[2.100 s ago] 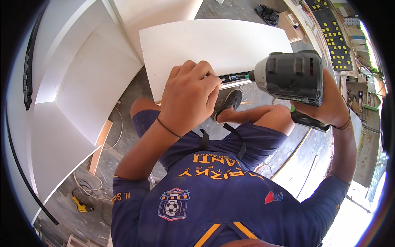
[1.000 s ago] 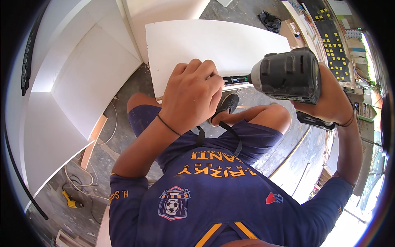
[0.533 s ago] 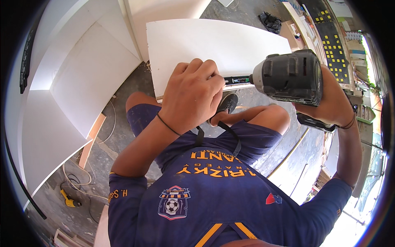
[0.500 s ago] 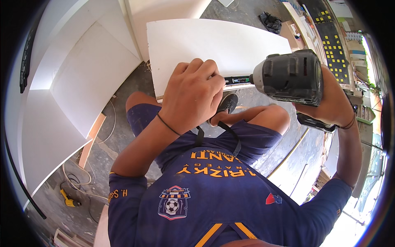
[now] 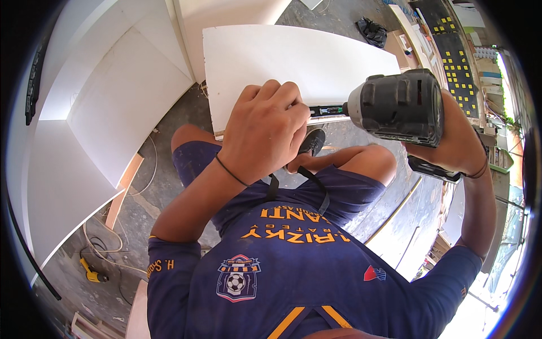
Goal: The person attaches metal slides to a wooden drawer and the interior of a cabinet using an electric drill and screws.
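A white panel (image 5: 299,62) lies across in front of my folded legs, its near edge toward me. Along that edge runs a narrow black metal rail (image 5: 328,110), which looks like a drawer slide. My left hand (image 5: 262,127) is closed over the rail's left end, its fingertips hidden beneath the knuckles. In my right hand (image 5: 460,138) is a black cordless drill (image 5: 398,107), gripped by its handle. The drill's nose points left and meets the right part of the rail. Whether a screw sits at its tip is too small to see.
At left stands a large white cabinet piece (image 5: 73,169) with a wood strip (image 5: 124,192) beside it. A yellow tool (image 5: 92,272) and loose cables lie on the grey floor. A black plastic bag (image 5: 371,31) is beyond the panel. Boards and clutter line the right side.
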Demonstrator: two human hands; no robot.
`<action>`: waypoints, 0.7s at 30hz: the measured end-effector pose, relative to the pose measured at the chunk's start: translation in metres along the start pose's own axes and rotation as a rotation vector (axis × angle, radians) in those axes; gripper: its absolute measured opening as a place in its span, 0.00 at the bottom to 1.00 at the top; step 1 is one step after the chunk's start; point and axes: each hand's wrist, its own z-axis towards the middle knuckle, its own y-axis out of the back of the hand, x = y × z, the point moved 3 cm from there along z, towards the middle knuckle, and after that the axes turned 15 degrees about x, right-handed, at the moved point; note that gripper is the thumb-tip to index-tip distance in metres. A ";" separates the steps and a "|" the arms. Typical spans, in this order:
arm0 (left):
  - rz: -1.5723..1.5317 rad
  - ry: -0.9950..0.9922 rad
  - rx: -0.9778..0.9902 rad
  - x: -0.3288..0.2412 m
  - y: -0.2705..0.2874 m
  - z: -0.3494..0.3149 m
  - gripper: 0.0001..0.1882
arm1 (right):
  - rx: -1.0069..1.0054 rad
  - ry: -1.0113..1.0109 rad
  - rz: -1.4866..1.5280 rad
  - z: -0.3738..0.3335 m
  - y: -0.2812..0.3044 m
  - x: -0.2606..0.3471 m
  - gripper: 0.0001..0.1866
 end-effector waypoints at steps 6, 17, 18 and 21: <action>-0.006 -0.004 -0.015 0.001 -0.001 0.000 0.04 | 0.007 -0.028 -0.004 0.000 0.001 0.004 0.27; -0.006 -0.009 -0.012 0.001 -0.001 0.000 0.04 | 0.007 0.070 0.004 0.006 0.001 0.001 0.28; -0.009 -0.010 -0.014 0.000 0.000 0.000 0.04 | 0.046 0.057 0.036 0.007 0.002 0.002 0.28; -0.010 -0.009 -0.020 0.001 0.000 0.000 0.04 | 0.114 0.021 0.093 0.011 0.003 0.006 0.29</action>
